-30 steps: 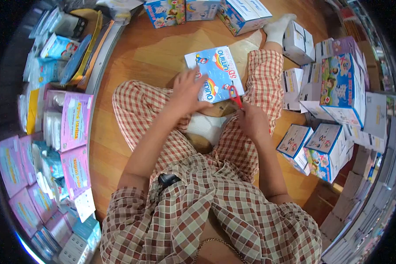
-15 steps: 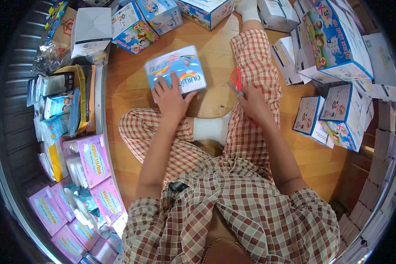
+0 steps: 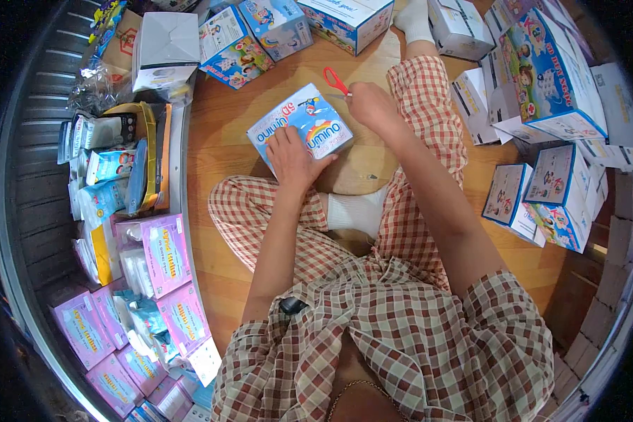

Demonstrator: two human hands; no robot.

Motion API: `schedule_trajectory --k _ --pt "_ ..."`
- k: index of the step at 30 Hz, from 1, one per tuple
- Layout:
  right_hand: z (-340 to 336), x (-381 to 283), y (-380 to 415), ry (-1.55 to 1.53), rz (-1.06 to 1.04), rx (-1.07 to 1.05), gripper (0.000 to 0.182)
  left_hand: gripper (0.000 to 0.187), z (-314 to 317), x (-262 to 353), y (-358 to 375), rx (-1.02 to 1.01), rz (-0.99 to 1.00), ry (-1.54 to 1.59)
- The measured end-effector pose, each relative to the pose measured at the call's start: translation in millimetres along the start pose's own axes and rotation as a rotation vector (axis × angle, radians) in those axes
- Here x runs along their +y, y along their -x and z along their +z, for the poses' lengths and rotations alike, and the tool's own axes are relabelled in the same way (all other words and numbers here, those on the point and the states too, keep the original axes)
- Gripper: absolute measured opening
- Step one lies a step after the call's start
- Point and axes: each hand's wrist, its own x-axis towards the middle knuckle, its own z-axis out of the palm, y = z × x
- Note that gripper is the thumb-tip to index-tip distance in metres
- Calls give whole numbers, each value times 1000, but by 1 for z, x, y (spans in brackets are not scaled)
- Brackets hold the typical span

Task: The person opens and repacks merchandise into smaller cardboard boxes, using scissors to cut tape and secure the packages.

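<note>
A blue and white box [image 3: 308,117] with a rainbow print stands on the wooden floor in front of my crossed leg. My left hand [image 3: 292,160] rests on its printed top with the fingers spread. Red-handled scissors [image 3: 335,81] are in my right hand [image 3: 373,107], held just right of the box's upper corner. The red loops point away from me, up and left of the fist. Most of the blades is hidden by the fingers or too small to make out, so I cannot tell if they touch the box.
Blue and white boxes [image 3: 236,48] line the far side, with a large printed box [image 3: 541,70] and smaller boxes [image 3: 503,191] at right. Pink boxes [image 3: 167,250] and plastic packs [image 3: 110,166] fill the left side. My outstretched leg [image 3: 429,105] lies right of the box.
My right hand has moved up and left with the scissors, closer to the box. The box has turned a little under my left hand. The whole view has shifted slightly.
</note>
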Motion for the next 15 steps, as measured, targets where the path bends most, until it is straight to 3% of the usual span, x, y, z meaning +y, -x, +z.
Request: schedule_trajectory --k 8,15 --pt "5 -10 -17 64 -27 -8 21 80 -6 -4 -14 -114 46 -18" --pt "4 -15 -14 147 -61 -5 19 80 -2 -4 -12 -76 47 6"
